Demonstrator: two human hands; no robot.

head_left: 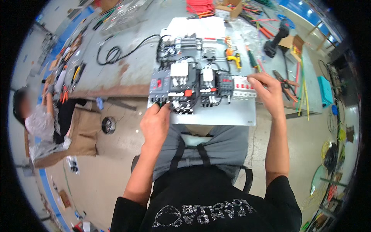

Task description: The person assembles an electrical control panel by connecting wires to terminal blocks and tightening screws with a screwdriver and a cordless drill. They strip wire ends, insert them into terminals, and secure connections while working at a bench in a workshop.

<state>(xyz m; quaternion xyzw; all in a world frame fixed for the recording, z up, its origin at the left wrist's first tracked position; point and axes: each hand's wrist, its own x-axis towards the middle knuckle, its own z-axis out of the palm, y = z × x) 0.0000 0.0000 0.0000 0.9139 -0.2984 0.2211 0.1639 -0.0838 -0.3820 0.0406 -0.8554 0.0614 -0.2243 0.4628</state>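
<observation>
A metal mounting panel (pixel 228 116) with electrical parts on it lies over the table's front edge, above my lap. My left hand (pixel 155 123) is closed in a pinch at the lower terminals of a grey circuit breaker (pixel 159 83); what its fingertips hold is hidden. My right hand (pixel 268 91) has its fingers curled, thumb and forefinger together at the right end of a row of white miniature breakers (pixel 243 88) with red levers. Between the hands sit a white-topped contactor (pixel 179 70), a second contactor (pixel 208 77) and a dark relay (pixel 225 84).
A yellow-and-black screwdriver-like tool (pixel 237 61) lies behind the white breakers. Pliers (pixel 286 85) and a cordless drill (pixel 277 38) rest to the right. A black cable (pixel 116 54) coils on the metal table (pixel 133 79). At far left a person (pixel 42 120) sits beside tools.
</observation>
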